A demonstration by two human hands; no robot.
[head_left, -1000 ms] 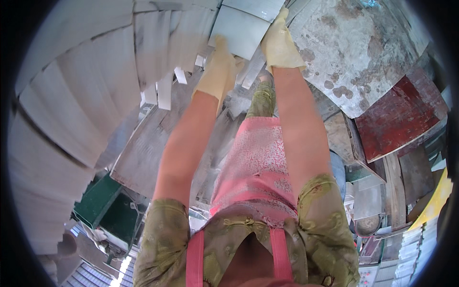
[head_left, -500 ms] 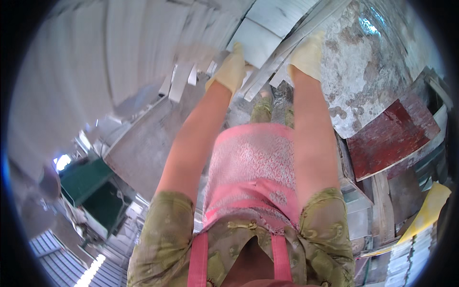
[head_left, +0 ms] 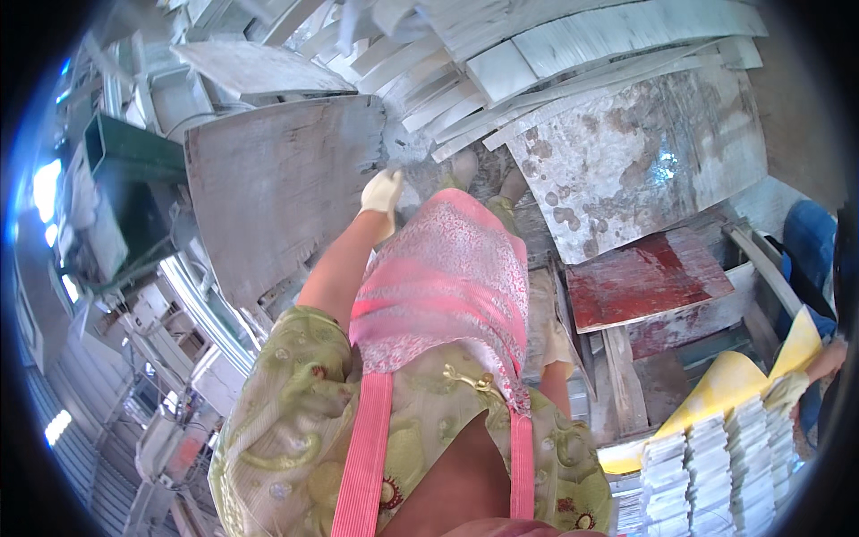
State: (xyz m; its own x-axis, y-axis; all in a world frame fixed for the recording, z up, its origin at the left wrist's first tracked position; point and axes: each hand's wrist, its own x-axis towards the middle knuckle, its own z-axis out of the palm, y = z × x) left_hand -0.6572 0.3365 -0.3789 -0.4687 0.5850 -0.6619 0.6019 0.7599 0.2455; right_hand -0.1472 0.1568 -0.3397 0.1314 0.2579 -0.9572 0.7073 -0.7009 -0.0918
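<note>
My left hand (head_left: 383,191), in a cream glove, is held in front of me beside the right edge of a large grey-brown board (head_left: 277,179). Its fingers look curled in, and nothing shows in them. My right hand (head_left: 557,347), gloved too, hangs low at my right side, partly behind the pink apron (head_left: 447,277). Its fingers are too hidden to read; nearest to it are the wooden support and the red-stained board (head_left: 644,282). Long pale planks (head_left: 626,40) lie ahead, above a worn, stained whitish sheet (head_left: 644,152).
Stacks of thin whitish strips (head_left: 734,456) stand at the lower right under a curled yellow sheet (head_left: 716,389). A co-worker's gloved hand (head_left: 787,392) touches that area. A dark green metal box (head_left: 134,192) stands at left. Loose slats (head_left: 429,76) lie ahead.
Both hands have left the pale planks: the left has drawn back and down, the right has dropped to my side. My view has turned, bringing the co-worker and strip stacks into sight.
</note>
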